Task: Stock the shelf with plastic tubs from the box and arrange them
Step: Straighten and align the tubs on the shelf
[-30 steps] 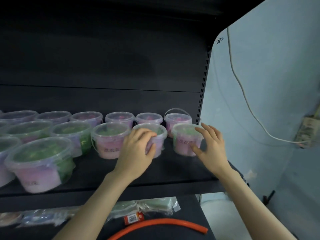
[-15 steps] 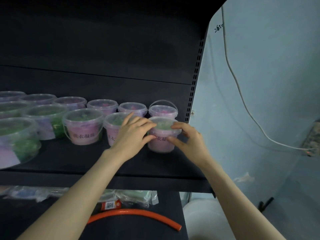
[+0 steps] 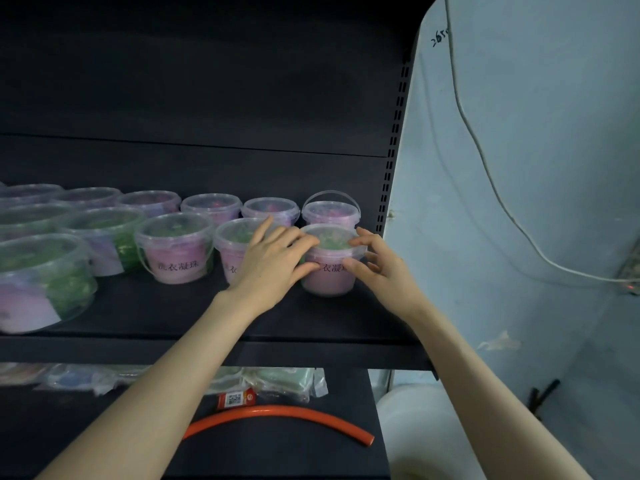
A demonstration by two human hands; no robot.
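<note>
End tub [image 3: 329, 282] sat centre-right of frame on the shelf [image 3: 207, 317], closing the front row, just beside the neighbour tub [image 3: 232, 244]. Left hand [image 3: 273, 261] curled round its left wall and lid rim. Right hand [image 3: 381, 268] pinched the right side, thumb on the label. Both gripped it. Judged: stiff, smooth plastic, full, moderately heavy, likely slippery. Best held on the wall under the rim, not by the lid.

We steady the rightmost front tub [image 3: 328, 284] on the dark shelf [image 3: 166, 310]: our left hand [image 3: 273, 259] curls round its left side and lid, our right hand [image 3: 379, 268] grips its right rim. More tubs [image 3: 176, 251] stand in rows to its left, and an orange hose [image 3: 277, 414] lies on the lower shelf [image 3: 104, 431]
</note>
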